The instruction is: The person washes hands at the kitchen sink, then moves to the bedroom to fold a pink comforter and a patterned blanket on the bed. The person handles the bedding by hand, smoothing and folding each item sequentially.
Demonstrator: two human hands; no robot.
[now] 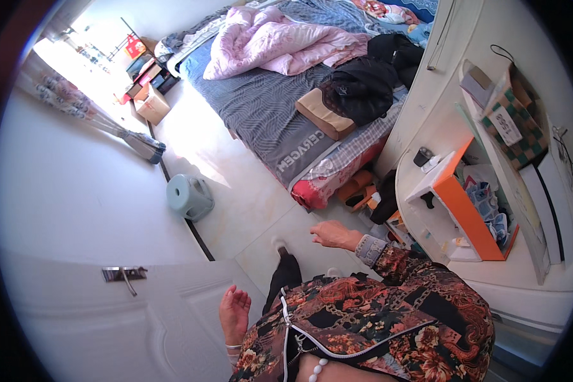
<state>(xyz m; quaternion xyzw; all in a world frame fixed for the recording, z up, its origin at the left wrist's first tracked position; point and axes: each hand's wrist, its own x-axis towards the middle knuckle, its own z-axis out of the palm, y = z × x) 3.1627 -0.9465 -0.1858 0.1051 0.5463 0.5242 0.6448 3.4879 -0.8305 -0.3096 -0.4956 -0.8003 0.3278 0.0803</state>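
My left hand (235, 313) hangs beside the white door (191, 305), palm partly turned up, with its fingers loosely bent and nothing in it. My right hand (334, 235) is held out over the tiled floor (262, 234), short of the bed's near corner. Its fingers curl downward, and the palm side is hidden. No object shows in it. The bed (267, 119) lies ahead under a grey patterned cover. On it are a bunched pink quilt (277, 43), a dark jacket (363, 86) and a tan and brown cushion-like item (327, 112).
A light blue plastic stool (188, 196) stands by the left wall. Orange slippers (355, 191) lie at the bed's foot. To the right, a white cabinet (413, 191) bears an orange-edged box (472, 210) and a checkered bag (515, 119). A cardboard box (152, 105) sits near the curtain (90, 110).
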